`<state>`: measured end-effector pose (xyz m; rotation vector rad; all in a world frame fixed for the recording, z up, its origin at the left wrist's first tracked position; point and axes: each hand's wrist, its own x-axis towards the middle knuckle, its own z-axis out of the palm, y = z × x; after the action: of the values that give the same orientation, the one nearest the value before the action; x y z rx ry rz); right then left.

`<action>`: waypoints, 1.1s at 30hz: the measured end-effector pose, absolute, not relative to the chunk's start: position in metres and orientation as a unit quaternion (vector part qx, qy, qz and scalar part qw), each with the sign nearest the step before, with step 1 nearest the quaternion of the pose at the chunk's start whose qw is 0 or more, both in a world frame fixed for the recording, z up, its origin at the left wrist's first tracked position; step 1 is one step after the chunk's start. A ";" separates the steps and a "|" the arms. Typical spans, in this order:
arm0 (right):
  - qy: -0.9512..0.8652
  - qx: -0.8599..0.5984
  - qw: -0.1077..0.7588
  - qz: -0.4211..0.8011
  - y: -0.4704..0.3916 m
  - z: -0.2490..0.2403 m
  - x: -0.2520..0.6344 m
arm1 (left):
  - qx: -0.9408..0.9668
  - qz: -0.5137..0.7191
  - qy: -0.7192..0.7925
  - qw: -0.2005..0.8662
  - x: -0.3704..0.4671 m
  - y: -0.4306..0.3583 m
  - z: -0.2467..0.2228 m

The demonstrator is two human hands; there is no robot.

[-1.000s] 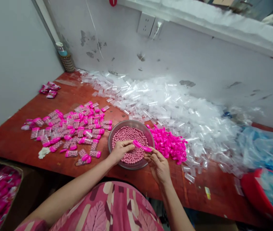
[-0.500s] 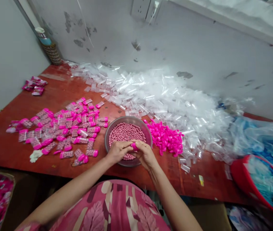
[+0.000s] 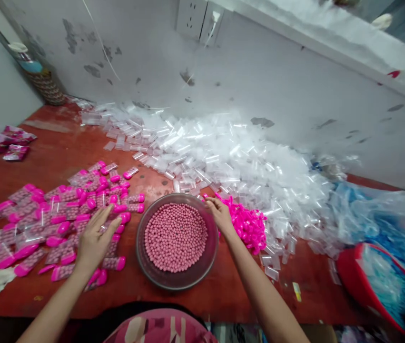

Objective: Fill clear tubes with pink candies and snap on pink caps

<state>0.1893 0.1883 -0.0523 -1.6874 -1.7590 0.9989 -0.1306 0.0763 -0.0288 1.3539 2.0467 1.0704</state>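
My left hand [image 3: 93, 238] is over the pile of small clear bottles filled with pink beads [image 3: 59, 209], with their bright pink caps. Its thumb and fingers are apart, and a filled bottle shows between them. At the right rim of the metal bowl [image 3: 177, 287], my right hand [image 3: 221, 215] has its thumb and forefinger pinched together. A bit of pink, apparently a cap, shows at those fingertips. Round pink beads [image 3: 175, 238] lie inside the bowl. Loose pink caps [image 3: 248, 224] are heaped beside my right hand.
Clear empty bottles [image 3: 216, 147] are piled along the wall. A red bucket [image 3: 352, 271] and blue-tinted plastic bags [image 3: 370, 209] stand at the right. Pink packets [image 3: 13, 140] and a crumpled white scrap [image 3: 0, 281] lie at the left. A bottle-shaped container [image 3: 41, 78] stands in the corner.
My hands have parted from over the bowl, where they held a pink-capped piece together. The left went to the filled bottles, the right to the caps' side. The view has shifted.
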 end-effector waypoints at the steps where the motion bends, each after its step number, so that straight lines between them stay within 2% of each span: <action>1: -0.669 -0.630 0.220 0.326 0.206 -0.063 0.196 | 0.495 0.379 0.751 0.219 -0.135 0.076 -0.034; 5: -0.741 -0.606 0.113 0.265 0.260 -0.097 0.195 | 0.500 0.352 0.741 0.278 -0.119 0.075 -0.050; 10: -0.834 -0.504 -0.018 0.225 0.293 -0.117 0.175 | 0.498 0.345 0.700 0.378 -0.082 0.083 -0.057; 14: -0.864 -0.464 -0.075 0.181 0.299 -0.125 0.171 | 0.525 0.340 0.682 0.380 -0.071 0.088 -0.059; 20: -0.863 -0.487 -0.067 0.121 0.296 -0.102 0.180 | 0.541 0.340 0.678 0.363 -0.068 0.085 -0.049; 23: -0.867 -0.487 0.033 0.100 0.276 -0.080 0.183 | 0.541 0.350 0.678 0.355 -0.066 0.079 -0.043; 25: -0.898 -0.416 0.085 0.118 0.249 -0.072 0.178 | 0.536 0.365 0.674 0.354 -0.063 0.074 -0.042; 27: -0.925 -0.343 0.056 0.153 0.216 -0.074 0.166 | 0.537 0.376 0.663 0.361 -0.060 0.068 -0.041; 30: -0.919 -0.351 -0.015 0.177 0.172 -0.092 0.140 | 0.545 0.387 0.650 0.362 -0.059 0.057 -0.038; 33: -0.912 -0.359 -0.009 0.197 0.144 -0.113 0.109 | 0.543 0.388 0.653 0.358 -0.064 0.045 -0.032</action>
<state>0.1094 0.1444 -0.1128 -1.1352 -2.8830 0.6230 -0.0639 0.0446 -0.0315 1.4014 1.6856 1.0019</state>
